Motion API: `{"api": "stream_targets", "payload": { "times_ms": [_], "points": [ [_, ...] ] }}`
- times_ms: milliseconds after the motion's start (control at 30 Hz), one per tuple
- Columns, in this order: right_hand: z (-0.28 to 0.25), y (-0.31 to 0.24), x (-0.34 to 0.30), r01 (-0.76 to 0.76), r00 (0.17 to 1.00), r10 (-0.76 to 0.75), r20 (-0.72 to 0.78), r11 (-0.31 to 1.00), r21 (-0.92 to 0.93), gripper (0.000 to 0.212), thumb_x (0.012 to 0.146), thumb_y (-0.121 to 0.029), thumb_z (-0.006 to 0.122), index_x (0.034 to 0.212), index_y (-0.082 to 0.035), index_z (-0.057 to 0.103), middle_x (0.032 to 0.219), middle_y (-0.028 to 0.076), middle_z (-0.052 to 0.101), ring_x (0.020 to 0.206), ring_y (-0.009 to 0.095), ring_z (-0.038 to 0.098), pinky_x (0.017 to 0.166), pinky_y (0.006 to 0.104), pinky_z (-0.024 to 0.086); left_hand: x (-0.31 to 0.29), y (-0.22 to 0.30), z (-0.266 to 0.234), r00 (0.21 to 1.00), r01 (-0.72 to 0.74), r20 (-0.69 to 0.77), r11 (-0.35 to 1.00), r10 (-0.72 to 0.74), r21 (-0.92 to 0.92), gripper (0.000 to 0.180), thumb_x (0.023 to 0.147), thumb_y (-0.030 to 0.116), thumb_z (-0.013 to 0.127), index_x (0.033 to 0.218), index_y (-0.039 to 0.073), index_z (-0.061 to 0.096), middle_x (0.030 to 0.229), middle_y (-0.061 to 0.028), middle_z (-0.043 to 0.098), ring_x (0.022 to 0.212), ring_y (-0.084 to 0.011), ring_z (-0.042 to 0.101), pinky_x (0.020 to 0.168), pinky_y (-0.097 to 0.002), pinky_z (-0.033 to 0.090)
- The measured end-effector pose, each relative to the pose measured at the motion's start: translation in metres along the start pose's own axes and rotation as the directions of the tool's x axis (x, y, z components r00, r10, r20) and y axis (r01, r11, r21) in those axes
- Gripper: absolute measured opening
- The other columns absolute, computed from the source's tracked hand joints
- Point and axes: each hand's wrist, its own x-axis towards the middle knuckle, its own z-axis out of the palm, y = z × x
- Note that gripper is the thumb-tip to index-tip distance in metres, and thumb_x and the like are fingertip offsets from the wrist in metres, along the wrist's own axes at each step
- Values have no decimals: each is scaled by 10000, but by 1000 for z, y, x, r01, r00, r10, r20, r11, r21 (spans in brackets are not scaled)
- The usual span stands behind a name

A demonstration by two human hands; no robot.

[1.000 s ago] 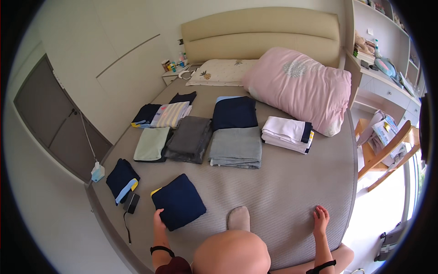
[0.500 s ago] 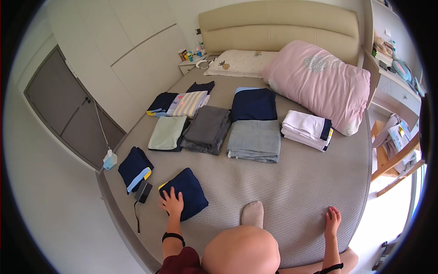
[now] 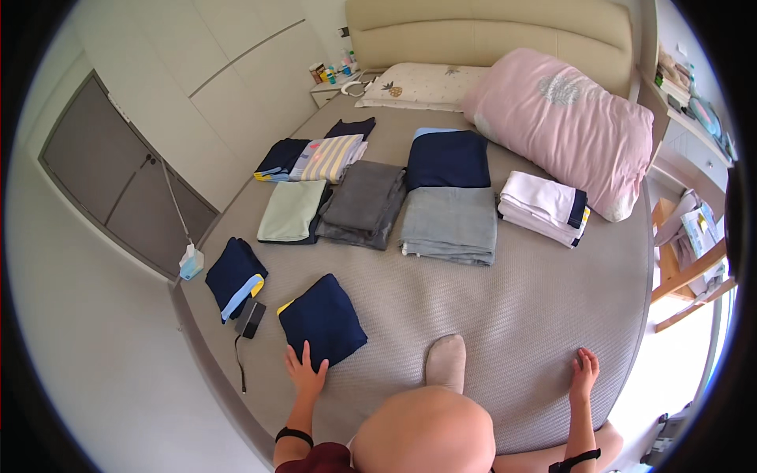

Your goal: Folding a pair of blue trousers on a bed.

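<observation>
A folded navy garment [image 3: 325, 319] with a yellow edge lies on the near left part of the bed. My left hand [image 3: 306, 372], open with fingers spread, touches its near edge. To the right, my right hand [image 3: 583, 374] rests on the mattress [image 3: 520, 331] with loosely curved fingers and nothing in them. Another folded navy garment [image 3: 235, 272] with light blue and yellow trim lies farther left. Against its near corner sits a small dark box-shaped device [image 3: 250, 318] with a black cable [image 3: 240, 366].
Beyond lie folded clothes: pale green [image 3: 290, 211], dark grey [image 3: 364, 201], grey-blue [image 3: 449, 225], navy [image 3: 448, 158], white [image 3: 542, 206] and striped [image 3: 330, 158]. A pink quilt [image 3: 568, 126] and a pillow [image 3: 426, 85] lie by the headboard [image 3: 489, 31]. My socked foot [image 3: 446, 363] is between my hands.
My left hand has slid back toward me, from on top of the navy garment to its near edge. My right hand stays on the mattress. The view has shifted slightly.
</observation>
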Motion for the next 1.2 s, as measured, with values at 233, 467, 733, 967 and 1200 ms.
{"api": "stream_targets", "payload": {
  "times_ms": [233, 467, 733, 967, 1200],
  "points": [
    [-4, -3, -1, 43, 999, -43, -31, 999, -18, 205, 931, -142, 463, 1085, -36, 548, 1125, 55, 561, 1098, 152, 508, 874, 289, 443, 23, 31, 24, 999, 33, -23, 987, -37, -155, 817, 769, 329, 692, 1432, 178, 239, 1442, -336, 47, 1294, -550, 128, 1027, -607, 205],
    [-1, -5, -5, 16, 999, -18, -50, 999, -28, 215, 921, -153, 470, 1095, -52, 546, 1149, 47, 540, 1117, 157, 497, 884, 287, 436, 62, 102, 25, 999, -2, -40, 988, 8, 151, 700, 779, 359, 633, 1374, 125, 348, 1456, -296, 101, 1324, -509, 128, 1019, -629, 183],
    [48, -42, -7, -95, 988, 63, -142, 967, -235, 168, 885, -195, 513, 996, -96, 589, 971, -10, 592, 880, 77, 524, 757, 217, 399, 138, 147, 24, 878, -478, -27, 874, 477, -84, 418, 803, 227, 587, 1188, 69, 548, 1354, -232, 385, 1279, -418, 316, 1016, -554, 267],
    [60, -15, -3, 94, 991, -124, -46, 904, -416, 129, 876, -109, 494, 912, -54, 605, 817, 3, 587, 810, 91, 522, 756, 232, 394, 139, 152, 56, 865, -489, 135, 872, 483, 7, 347, 837, 155, 543, 1165, 46, 572, 1347, -160, 430, 1288, -341, 351, 1038, -529, 271],
    [67, -7, 4, 88, 985, -148, -85, 868, -488, 126, 860, -87, 498, 855, -26, 608, 807, 26, 585, 827, 125, 520, 805, 276, 396, 124, 168, 82, 858, -513, 108, 844, 502, 158, 489, 885, 196, 499, 1310, -27, 406, 1404, -221, 339, 1346, -331, 263, 1090, -479, 193]
  ]
}}
